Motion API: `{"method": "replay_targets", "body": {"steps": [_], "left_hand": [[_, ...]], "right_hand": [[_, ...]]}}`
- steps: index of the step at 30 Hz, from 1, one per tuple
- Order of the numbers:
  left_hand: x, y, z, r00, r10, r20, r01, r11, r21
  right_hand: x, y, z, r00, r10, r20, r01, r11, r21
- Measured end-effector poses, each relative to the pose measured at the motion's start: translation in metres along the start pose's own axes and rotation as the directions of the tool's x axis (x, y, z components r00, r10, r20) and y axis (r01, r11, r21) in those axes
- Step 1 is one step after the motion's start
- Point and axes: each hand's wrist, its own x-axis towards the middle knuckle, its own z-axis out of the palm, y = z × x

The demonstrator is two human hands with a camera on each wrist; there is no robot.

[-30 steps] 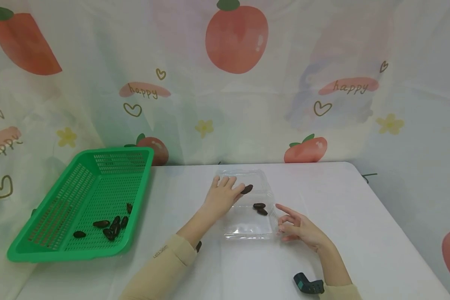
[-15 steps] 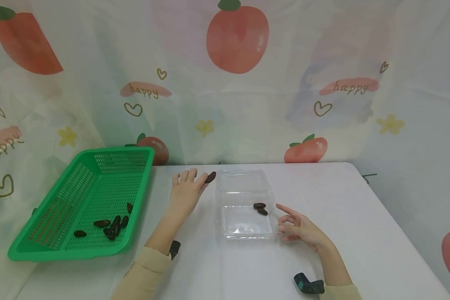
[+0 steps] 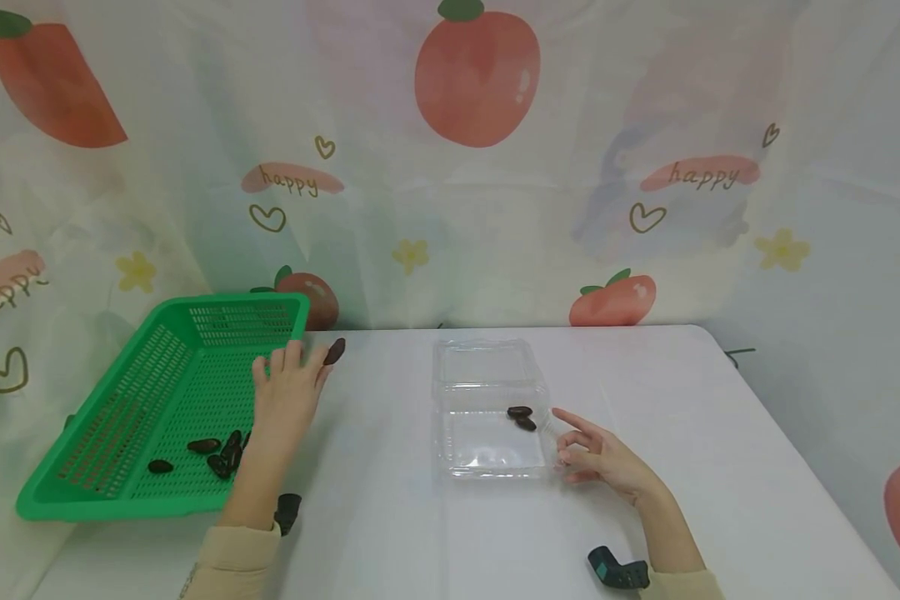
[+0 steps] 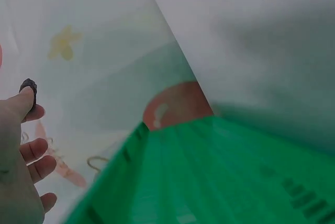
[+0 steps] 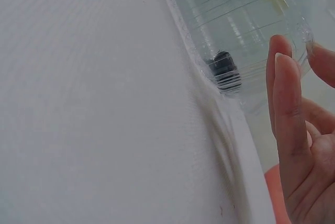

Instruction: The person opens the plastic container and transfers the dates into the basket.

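Up at the right rim of the green basket point(image 3: 112, 358), my left hand point(image 3: 285, 408) pinches a dark brown oval nut-like piece point(image 3: 334, 352) between thumb and index finger. Its surface looks rough in the left wrist view, and the other fingers are spread loosely. Several similar pieces lie in the basket, partly hidden by the left arm. A clear plastic clamshell box point(image 3: 480, 450) stands with its lid laid back, with two dark pieces point(image 3: 521, 417) inside near its right wall. My right hand point(image 3: 603, 458) rests against that wall, index finger extended.
A white cloth-covered table point(image 3: 720, 467) lies under everything. Behind it hangs a printed curtain point(image 3: 495, 217) with fruit and hearts. Dark wrist devices sit beside both sleeves, such as the right one point(image 3: 618, 569).
My left hand has moved left with the dark piece, from above the clear box to the basket's right rim. The right hand, box and its two pieces have stayed put.
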Motion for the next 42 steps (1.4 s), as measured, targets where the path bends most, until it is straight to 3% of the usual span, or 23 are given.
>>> {"method": "replay_targets", "body": {"steps": [4, 9, 12, 16, 19, 25, 35, 42], "left_hand": [[-0.011, -0.02, -0.004, 0.997, -0.001, -0.076, 0.002, 1.0, 0.015], [-0.026, -0.044, -0.009, 0.998, -0.067, -0.02, 0.068, 0.998, 0.016], [-0.033, -0.058, -0.014, 0.991, -0.121, 0.055, 0.12, 0.993, 0.012], [-0.04, -0.074, -0.022, 0.958, -0.192, 0.211, 0.197, 0.98, -0.002], [-0.043, -0.086, -0.024, 0.935, -0.215, 0.283, 0.225, 0.974, -0.002], [-0.049, -0.101, -0.022, 0.909, -0.232, 0.347, 0.242, 0.97, 0.013], [-0.055, -0.11, -0.02, 0.875, -0.256, 0.411, 0.261, 0.964, 0.045], [-0.056, -0.108, -0.018, 0.822, -0.275, 0.498, 0.274, 0.959, 0.078]], "right_hand": [[0.001, 0.0, 0.001, 1.0, 0.002, 0.0, -0.002, 1.0, -0.002], [0.001, -0.001, 0.001, 1.0, 0.002, 0.002, -0.002, 1.0, -0.003], [0.0, -0.001, 0.0, 1.0, 0.001, 0.002, -0.001, 1.0, -0.008], [0.001, 0.0, 0.0, 1.0, 0.007, -0.003, -0.007, 1.0, -0.014], [0.002, 0.001, 0.0, 1.0, 0.009, -0.005, -0.009, 1.0, -0.017], [0.002, 0.003, -0.002, 1.0, -0.001, 0.006, 0.001, 1.0, -0.009], [0.003, 0.002, -0.001, 1.0, 0.004, 0.009, -0.004, 1.0, -0.012], [0.003, 0.001, -0.001, 1.0, 0.002, 0.011, -0.001, 1.0, -0.003]]}}
